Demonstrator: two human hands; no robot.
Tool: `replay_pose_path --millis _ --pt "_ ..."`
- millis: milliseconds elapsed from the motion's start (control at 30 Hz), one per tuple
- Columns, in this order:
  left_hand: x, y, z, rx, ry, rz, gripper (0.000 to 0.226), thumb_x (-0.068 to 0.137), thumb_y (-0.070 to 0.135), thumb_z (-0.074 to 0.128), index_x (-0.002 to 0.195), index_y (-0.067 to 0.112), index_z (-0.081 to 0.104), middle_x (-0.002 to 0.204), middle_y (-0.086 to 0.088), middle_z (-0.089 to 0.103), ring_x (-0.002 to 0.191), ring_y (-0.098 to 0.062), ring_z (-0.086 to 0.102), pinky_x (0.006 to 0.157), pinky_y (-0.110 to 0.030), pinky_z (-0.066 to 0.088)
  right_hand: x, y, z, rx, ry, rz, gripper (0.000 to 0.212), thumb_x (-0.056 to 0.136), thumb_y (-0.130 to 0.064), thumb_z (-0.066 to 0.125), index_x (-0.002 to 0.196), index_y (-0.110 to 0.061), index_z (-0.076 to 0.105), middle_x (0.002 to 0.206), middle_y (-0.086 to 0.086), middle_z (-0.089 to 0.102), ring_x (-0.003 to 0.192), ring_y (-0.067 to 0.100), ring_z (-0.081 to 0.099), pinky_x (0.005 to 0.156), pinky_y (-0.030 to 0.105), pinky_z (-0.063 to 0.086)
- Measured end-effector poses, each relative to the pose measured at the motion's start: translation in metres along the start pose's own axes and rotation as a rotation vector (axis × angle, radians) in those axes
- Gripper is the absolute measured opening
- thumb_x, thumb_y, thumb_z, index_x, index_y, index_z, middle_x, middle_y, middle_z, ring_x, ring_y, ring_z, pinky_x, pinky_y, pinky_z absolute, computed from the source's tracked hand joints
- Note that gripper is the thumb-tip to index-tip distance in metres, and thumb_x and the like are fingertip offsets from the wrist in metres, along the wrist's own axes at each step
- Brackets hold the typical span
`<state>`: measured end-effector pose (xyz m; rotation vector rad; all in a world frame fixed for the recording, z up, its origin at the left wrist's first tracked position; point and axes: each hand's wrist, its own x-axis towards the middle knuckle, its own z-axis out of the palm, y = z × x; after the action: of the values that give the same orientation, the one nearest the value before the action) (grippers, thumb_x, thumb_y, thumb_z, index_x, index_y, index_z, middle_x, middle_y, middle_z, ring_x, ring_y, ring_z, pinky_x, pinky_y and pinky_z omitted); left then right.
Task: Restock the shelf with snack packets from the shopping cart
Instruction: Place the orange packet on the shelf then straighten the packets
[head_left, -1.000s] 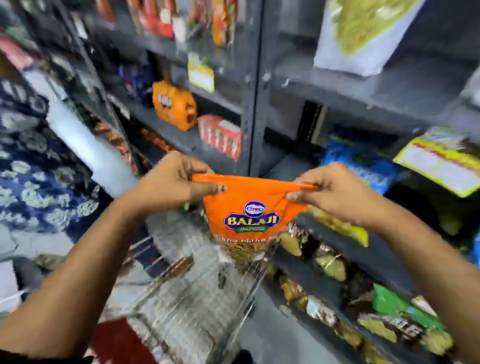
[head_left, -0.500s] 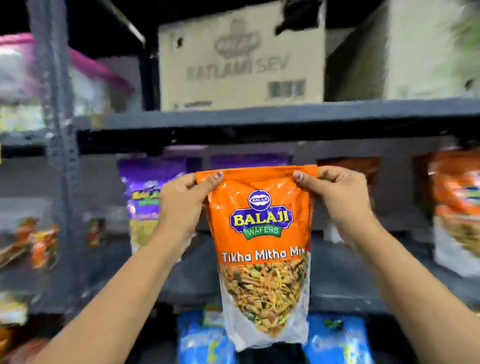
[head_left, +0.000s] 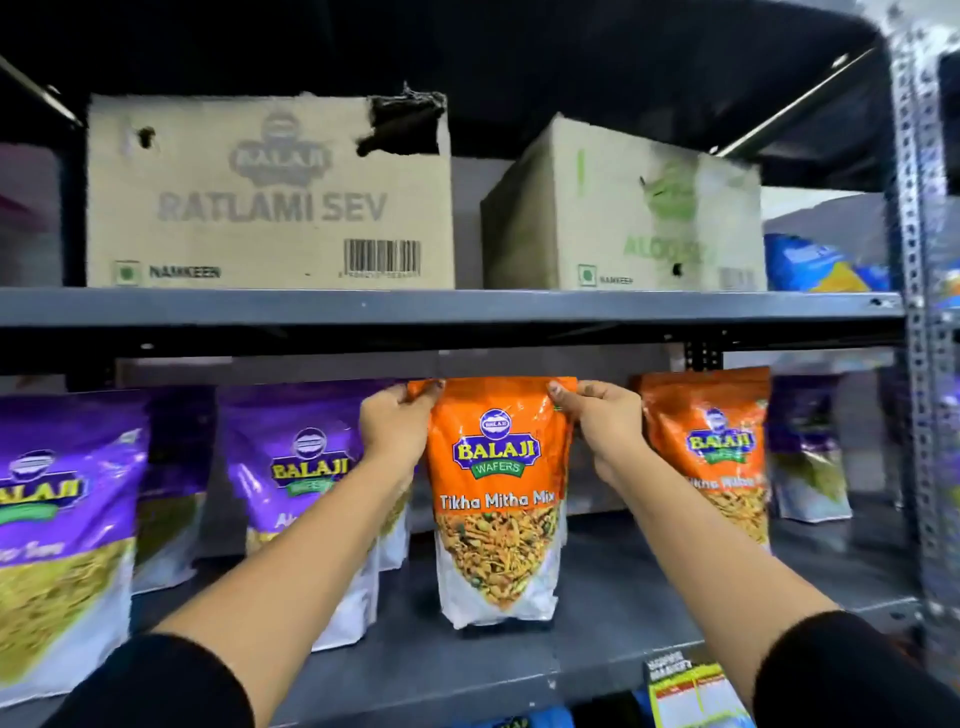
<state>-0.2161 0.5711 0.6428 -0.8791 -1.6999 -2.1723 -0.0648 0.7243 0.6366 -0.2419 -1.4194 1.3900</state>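
An orange Tikha Mitha Mix packet (head_left: 496, 499) stands upright on the grey shelf (head_left: 597, 613), its base on the board. My left hand (head_left: 397, 434) pinches its top left corner and my right hand (head_left: 605, 431) pinches its top right corner. A second orange packet (head_left: 714, 452) of the same kind stands just right of it, partly behind my right hand. Purple Balaji packets (head_left: 296, 467) stand to the left, one partly hidden by my left forearm. The shopping cart is out of view.
On the shelf above sit a Ratlami Sev carton (head_left: 270, 197) and a second carton (head_left: 623, 218). A perforated metal upright (head_left: 922, 260) bounds the shelf at the right. A price tag (head_left: 685, 686) hangs at the shelf's front edge, with blue packets below.
The orange packet went from above the cart up to the shelf and now stands on the board. Both hands kept their hold on its top corners, and my view turned from the cart to the shelf.
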Motion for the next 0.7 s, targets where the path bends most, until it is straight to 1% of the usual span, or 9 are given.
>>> replay_pose_path --millis 67,167,267,300,367,467,533,600,700 --pt "0.008 -0.007 0.016 0.046 0.023 0.008 0.023 0.077 0.037 0.074 0.083 0.015 0.073 0.082 -0.008 0.073 0.07 -0.014 0.06 0.071 -0.034 0.053 0.013 0.006 -0.003 0.003 0.031 0.01 0.015 0.078 -0.018 0.081 0.073 -0.011 0.069 0.057 -0.002 0.075 0.055 0.013 0.073 0.043 0.019 0.053" --pt "0.012 -0.017 0.033 0.088 0.088 0.028 0.023 0.08 0.032 0.073 0.083 0.009 0.072 0.085 -0.017 0.074 0.062 -0.013 0.055 0.056 -0.023 0.042 0.029 0.019 -0.006 -0.089 0.058 0.047 0.017 0.077 -0.024 0.082 0.073 -0.014 0.068 0.069 -0.001 0.076 0.066 0.015 0.074 0.053 0.025 0.057" --pt "-0.008 -0.043 0.04 0.047 0.149 -0.053 0.03 0.089 0.035 0.059 0.101 0.008 0.066 0.1 -0.021 0.071 0.091 -0.035 0.066 0.078 -0.033 0.051 0.021 0.044 -0.01 -0.206 -0.018 0.064 0.02 0.087 -0.03 0.073 0.099 -0.015 0.071 0.1 0.007 0.076 0.092 0.021 0.073 0.08 0.038 0.06" --pt "-0.02 -0.055 0.041 0.013 0.141 -0.12 0.036 0.091 0.039 0.053 0.11 0.01 0.061 0.107 -0.019 0.069 0.098 -0.037 0.065 0.088 -0.042 0.052 0.009 0.057 -0.014 -0.206 -0.082 0.082 0.017 0.09 -0.033 0.067 0.102 -0.021 0.068 0.104 0.001 0.074 0.091 0.012 0.073 0.078 0.03 0.06" --pt "-0.055 -0.083 0.041 -0.068 0.059 -0.247 0.046 0.093 0.049 0.044 0.122 0.014 0.053 0.115 -0.014 0.067 0.101 -0.033 0.065 0.091 -0.051 0.052 -0.025 0.091 -0.023 -0.18 -0.233 0.129 0.008 0.094 -0.038 0.057 0.1 -0.035 0.061 0.1 -0.016 0.07 0.083 -0.008 0.071 0.063 0.008 0.054" --pt "-0.106 -0.116 0.04 -0.179 -0.086 -0.332 0.044 0.094 0.053 0.037 0.123 0.021 0.05 0.118 -0.004 0.064 0.099 -0.015 0.064 0.077 -0.03 0.052 -0.073 0.139 -0.034 -0.242 -0.385 0.168 0.04 0.095 -0.052 0.042 0.129 -0.033 0.054 0.121 -0.02 0.064 0.107 -0.013 0.061 0.074 -0.003 0.044" --pt "-0.124 -0.129 0.038 -0.208 -0.139 -0.333 0.041 0.091 0.053 0.036 0.123 0.029 0.045 0.121 0.001 0.059 0.102 -0.005 0.059 0.072 -0.02 0.045 -0.084 0.154 -0.037 -0.256 -0.392 0.154 0.054 0.094 -0.055 0.037 0.139 -0.028 0.048 0.126 -0.022 0.059 0.106 -0.023 0.054 0.077 -0.006 0.04" --pt "-0.127 -0.133 0.036 -0.215 -0.219 -0.353 0.057 0.083 0.061 0.033 0.132 0.032 0.041 0.123 0.008 0.056 0.102 0.005 0.054 0.076 -0.019 0.042 -0.081 0.156 -0.039 -0.202 -0.355 0.167 0.058 0.09 -0.057 0.038 0.138 -0.027 0.049 0.126 -0.021 0.06 0.108 -0.019 0.056 0.082 0.0 0.042" --pt "-0.125 -0.137 0.036 -0.174 -0.357 -0.384 0.066 0.076 0.068 0.03 0.135 0.039 0.036 0.117 0.025 0.055 0.096 0.018 0.051 0.079 -0.018 0.042 -0.075 0.162 -0.044 -0.129 -0.275 0.21 0.05 0.098 -0.051 0.036 0.136 -0.025 0.053 0.134 -0.004 0.063 0.123 0.007 0.057 0.104 0.028 0.045"
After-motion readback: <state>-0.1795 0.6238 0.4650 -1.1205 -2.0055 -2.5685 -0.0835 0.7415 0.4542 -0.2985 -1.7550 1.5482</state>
